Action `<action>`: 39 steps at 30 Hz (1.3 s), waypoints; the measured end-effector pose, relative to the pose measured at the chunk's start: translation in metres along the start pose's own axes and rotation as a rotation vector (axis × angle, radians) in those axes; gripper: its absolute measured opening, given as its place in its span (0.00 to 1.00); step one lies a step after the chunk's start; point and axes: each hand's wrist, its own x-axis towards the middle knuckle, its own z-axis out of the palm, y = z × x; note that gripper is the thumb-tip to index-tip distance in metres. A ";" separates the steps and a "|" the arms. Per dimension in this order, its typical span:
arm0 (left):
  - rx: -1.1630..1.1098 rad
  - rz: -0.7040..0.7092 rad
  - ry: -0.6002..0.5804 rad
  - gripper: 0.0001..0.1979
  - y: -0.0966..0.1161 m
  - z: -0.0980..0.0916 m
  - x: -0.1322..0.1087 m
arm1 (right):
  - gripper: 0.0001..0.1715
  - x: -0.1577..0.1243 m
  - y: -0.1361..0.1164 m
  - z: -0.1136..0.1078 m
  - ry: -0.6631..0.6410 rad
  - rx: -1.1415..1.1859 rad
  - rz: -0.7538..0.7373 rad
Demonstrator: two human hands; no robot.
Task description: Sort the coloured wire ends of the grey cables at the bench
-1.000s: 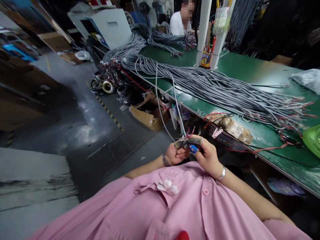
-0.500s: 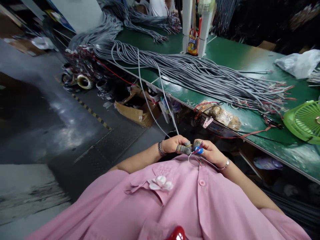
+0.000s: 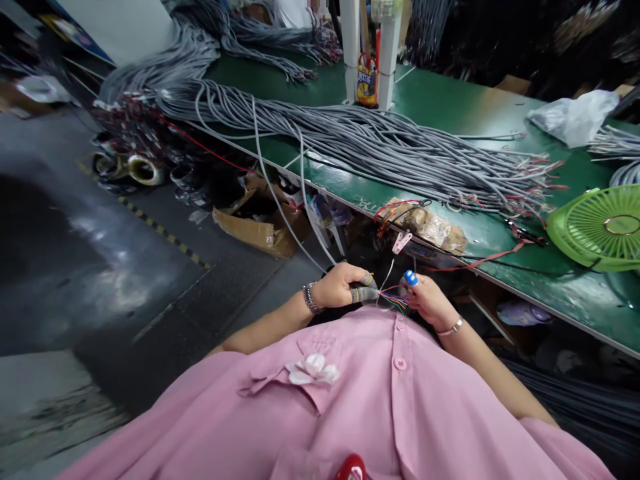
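Grey cable (image 3: 320, 240): running down past the table (image 3: 465, 100) edge into the left hand.
Left hand (image 3: 343, 285): pinching the cable near its end with covered fingertips.
Coloured wires (image 3: 394, 300): fanning out between both hands; the step in hand is apparently separating them.
Right hand (image 3: 430, 300): curling beside the wires; whether it is pinching one, I cannot tell. The next move seems to be calling for a firm left hold.

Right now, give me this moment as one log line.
left hand: holds cable | right hand: at splayed wires | bench: bundle, fan
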 end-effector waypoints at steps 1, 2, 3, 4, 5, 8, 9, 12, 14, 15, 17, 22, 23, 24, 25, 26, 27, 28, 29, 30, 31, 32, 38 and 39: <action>0.028 -0.004 0.005 0.13 -0.002 0.001 0.000 | 0.30 -0.001 0.000 0.003 -0.073 -0.032 0.019; 0.050 -0.014 0.002 0.13 -0.003 0.001 0.000 | 0.30 -0.002 0.000 0.007 -0.139 -0.065 0.024; 0.061 -0.027 -0.009 0.14 -0.004 0.002 0.001 | 0.30 0.000 -0.001 0.011 -0.198 -0.090 0.025; 0.059 -0.045 -0.025 0.14 -0.004 0.002 0.002 | 0.30 0.002 -0.001 0.014 -0.251 -0.100 0.030; 0.045 -0.064 -0.043 0.15 -0.005 0.002 0.003 | 0.30 0.005 -0.002 0.016 -0.292 -0.092 0.040; -0.025 -0.113 -0.078 0.16 -0.006 0.002 0.007 | 0.32 0.017 0.000 0.018 -0.311 -0.008 0.090; -0.045 -0.123 -0.080 0.16 -0.007 0.002 0.008 | 0.34 0.021 0.002 0.018 -0.288 0.021 0.108; -0.073 -0.131 -0.080 0.16 -0.010 0.003 0.010 | 0.35 0.027 0.006 0.016 -0.234 0.065 0.113; -0.080 -0.132 -0.088 0.16 -0.013 0.005 0.011 | 0.32 0.026 0.006 0.015 -0.276 0.037 0.075; -0.087 -0.135 -0.089 0.16 -0.014 0.006 0.012 | 0.29 0.025 0.006 0.015 -0.309 0.011 0.057; -0.135 -0.154 -0.091 0.16 -0.016 0.009 0.013 | 0.24 0.022 0.003 0.018 -0.349 -0.035 0.033; -0.416 -0.249 -0.079 0.18 -0.016 0.016 0.016 | 0.25 0.022 -0.005 0.018 -0.094 0.006 -0.055; -0.459 -0.256 -0.077 0.18 -0.014 0.016 0.015 | 0.25 0.023 -0.006 0.015 -0.019 0.023 -0.066; -0.492 -0.260 -0.085 0.18 -0.012 0.016 0.015 | 0.25 0.025 -0.007 0.010 0.053 0.044 -0.076; -0.517 -0.260 -0.098 0.18 -0.010 0.015 0.013 | 0.25 0.027 -0.008 0.004 0.126 0.070 -0.094; -0.531 -0.255 -0.107 0.18 -0.008 0.014 0.012 | 0.26 0.029 -0.008 -0.002 0.200 0.101 -0.125; -0.529 -0.247 -0.100 0.17 -0.006 0.013 0.010 | 0.26 0.030 -0.008 -0.009 0.275 0.135 -0.169; -0.511 -0.236 -0.070 0.17 -0.005 0.012 0.008 | 0.26 0.031 -0.008 -0.016 0.333 0.159 -0.212; -0.482 -0.223 -0.013 0.16 -0.004 0.010 0.007 | 0.26 0.033 -0.007 -0.022 0.366 0.165 -0.245; -0.449 -0.207 0.067 0.16 -0.005 0.010 0.006 | 0.26 0.034 -0.005 -0.026 0.372 0.152 -0.266; -0.415 -0.196 0.159 0.15 -0.005 0.009 0.006 | 0.27 0.036 -0.004 -0.028 0.354 0.128 -0.277; -0.386 -0.193 0.251 0.15 -0.007 0.009 0.007 | 0.27 0.039 -0.004 -0.029 0.321 0.104 -0.278; -0.304 -0.217 0.528 0.15 -0.015 0.019 0.029 | 0.29 0.067 -0.018 -0.009 0.225 0.159 -0.192; -0.315 -0.220 0.528 0.15 -0.016 0.021 0.033 | 0.29 0.072 -0.022 -0.005 0.221 0.172 -0.178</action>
